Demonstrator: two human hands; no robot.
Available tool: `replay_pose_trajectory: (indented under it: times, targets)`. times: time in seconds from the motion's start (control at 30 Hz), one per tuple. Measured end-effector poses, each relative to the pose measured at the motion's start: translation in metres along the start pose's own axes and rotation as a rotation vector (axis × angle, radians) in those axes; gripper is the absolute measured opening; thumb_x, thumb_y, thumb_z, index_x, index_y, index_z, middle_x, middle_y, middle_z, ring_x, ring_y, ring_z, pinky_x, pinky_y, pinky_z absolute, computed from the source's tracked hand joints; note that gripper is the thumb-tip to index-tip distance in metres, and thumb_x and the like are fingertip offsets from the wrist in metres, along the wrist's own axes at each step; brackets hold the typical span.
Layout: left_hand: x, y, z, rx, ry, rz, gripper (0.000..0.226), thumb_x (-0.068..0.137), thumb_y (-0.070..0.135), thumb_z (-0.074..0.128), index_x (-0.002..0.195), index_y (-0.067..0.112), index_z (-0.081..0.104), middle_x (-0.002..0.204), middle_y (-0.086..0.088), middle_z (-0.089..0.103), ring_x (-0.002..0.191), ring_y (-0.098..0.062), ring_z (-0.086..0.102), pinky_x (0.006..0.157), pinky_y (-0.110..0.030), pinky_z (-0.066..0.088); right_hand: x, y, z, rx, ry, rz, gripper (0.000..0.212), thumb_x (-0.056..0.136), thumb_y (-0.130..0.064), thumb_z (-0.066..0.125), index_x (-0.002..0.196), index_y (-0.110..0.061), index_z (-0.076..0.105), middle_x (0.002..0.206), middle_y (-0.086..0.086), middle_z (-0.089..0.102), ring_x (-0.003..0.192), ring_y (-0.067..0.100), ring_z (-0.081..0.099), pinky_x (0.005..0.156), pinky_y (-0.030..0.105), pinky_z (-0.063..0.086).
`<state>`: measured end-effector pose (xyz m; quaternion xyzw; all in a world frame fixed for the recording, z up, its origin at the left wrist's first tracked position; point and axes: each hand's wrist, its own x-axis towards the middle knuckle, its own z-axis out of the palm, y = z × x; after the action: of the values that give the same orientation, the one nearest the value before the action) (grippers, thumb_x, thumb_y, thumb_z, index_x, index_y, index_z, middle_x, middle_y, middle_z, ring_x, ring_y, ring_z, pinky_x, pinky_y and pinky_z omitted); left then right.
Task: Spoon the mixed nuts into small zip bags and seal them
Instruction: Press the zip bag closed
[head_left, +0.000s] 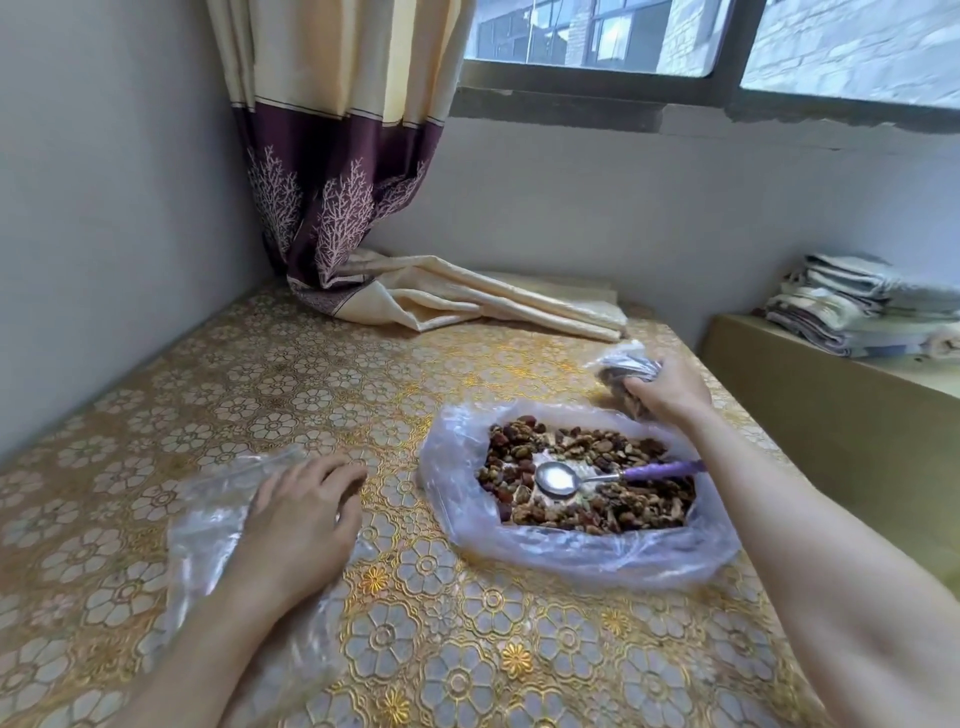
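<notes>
A large clear plastic bag (519, 545) lies open on the table, holding mixed nuts (623, 504). A metal spoon with a purple handle (558, 479) rests on the nuts, bowl up and empty. My right hand (670, 389) reaches past the big bag and grips a small filled zip bag (623, 371) at the table's far right. My left hand (306, 514) rests with relaxed fingers on a pile of empty clear zip bags (208, 530) at the near left.
The table wears a gold floral cloth (415, 623). A curtain (343, 156) hangs in the far corner, its hem (467, 301) spilling onto the table. Folded towels (862, 306) sit on a wooden ledge (831, 405) to the right. Walls close in on the left and behind.
</notes>
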<state>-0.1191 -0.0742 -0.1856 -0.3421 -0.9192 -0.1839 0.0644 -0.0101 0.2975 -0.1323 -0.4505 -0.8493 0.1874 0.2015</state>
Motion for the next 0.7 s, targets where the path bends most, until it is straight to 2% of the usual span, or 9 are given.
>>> replay_pose_trajectory:
  times: [0.1,0.2,0.33,0.4,0.5,0.57,0.63,0.7]
  targets:
    - [-0.001,0.002,-0.001,0.012,0.006,0.006,0.04,0.096,0.033,0.035,0.136,0.032,0.039,0.144,0.011,0.033,0.135,-0.011,0.025,0.113,-0.038,0.009,0.007,0.011,0.006,-0.012,-0.023,0.038,0.036,0.088,-0.036,0.058,0.109,-0.006,0.058,0.11,0.02,0.064,0.102,0.035,0.058,0.083,0.038,0.046]
    - [0.0,0.002,-0.001,0.016,0.013,0.015,0.039,0.096,0.033,0.035,0.135,0.032,0.039,0.143,0.011,0.034,0.134,-0.011,0.026,0.113,-0.036,0.009,0.009,0.015,0.006,-0.067,-0.089,-0.005,0.042,0.091,-0.043,0.052,0.114,-0.008,0.057,0.112,0.018,0.063,0.103,0.034,0.057,0.087,0.039,0.047]
    - [-0.001,0.001,-0.001,-0.008,0.046,0.046,0.036,0.095,0.032,0.039,0.131,0.031,0.044,0.136,0.011,0.04,0.128,-0.009,0.031,0.109,-0.031,0.016,0.001,0.011,-0.002,-0.125,-0.113,-0.016,0.037,0.093,-0.039,0.048,0.113,-0.009,0.057,0.111,0.017,0.063,0.1,0.032,0.058,0.087,0.039,0.047]
    - [-0.001,0.001,-0.001,-0.027,0.037,0.059,0.035,0.095,0.032,0.04,0.129,0.032,0.045,0.135,0.012,0.041,0.127,-0.008,0.031,0.108,-0.031,0.017,-0.011,0.0,-0.006,-0.16,-0.067,-0.05,0.036,0.094,-0.036,0.048,0.112,-0.006,0.056,0.114,0.018,0.061,0.102,0.033,0.057,0.089,0.041,0.047]
    - [0.0,0.0,-0.007,-0.07,0.055,0.026,0.033,0.094,0.034,0.042,0.127,0.033,0.047,0.133,0.012,0.044,0.127,-0.009,0.032,0.107,-0.039,0.021,-0.048,-0.03,-0.01,-0.047,-0.004,-0.227,0.044,0.096,-0.032,0.047,0.131,-0.005,0.048,0.134,0.017,0.051,0.121,0.03,0.049,0.102,0.044,0.04]
    - [0.003,-0.006,-0.016,-0.069,0.133,-0.082,0.034,0.094,0.035,0.042,0.127,0.034,0.048,0.134,0.01,0.045,0.128,-0.012,0.03,0.104,-0.041,0.02,-0.085,-0.055,-0.007,0.107,0.001,-0.374,0.046,0.097,-0.03,0.048,0.135,-0.004,0.046,0.138,0.013,0.049,0.126,0.025,0.046,0.106,0.041,0.037]
    - [0.003,-0.017,-0.024,-0.061,0.19,-0.187,0.034,0.093,0.033,0.044,0.127,0.033,0.05,0.135,0.005,0.047,0.127,-0.017,0.033,0.099,-0.04,0.019,-0.124,-0.079,0.001,0.253,-0.026,-0.505,0.039,0.096,-0.027,0.05,0.127,-0.004,0.054,0.13,0.011,0.058,0.118,0.021,0.053,0.103,0.036,0.041]
    - [0.002,-0.028,-0.029,-0.057,0.169,-0.245,0.033,0.093,0.029,0.044,0.126,0.03,0.052,0.134,0.0,0.049,0.125,-0.021,0.037,0.101,-0.043,0.021,-0.162,-0.103,0.014,0.345,-0.112,-0.635,0.033,0.095,-0.026,0.053,0.12,-0.006,0.061,0.119,0.009,0.063,0.106,0.017,0.058,0.096,0.032,0.046]
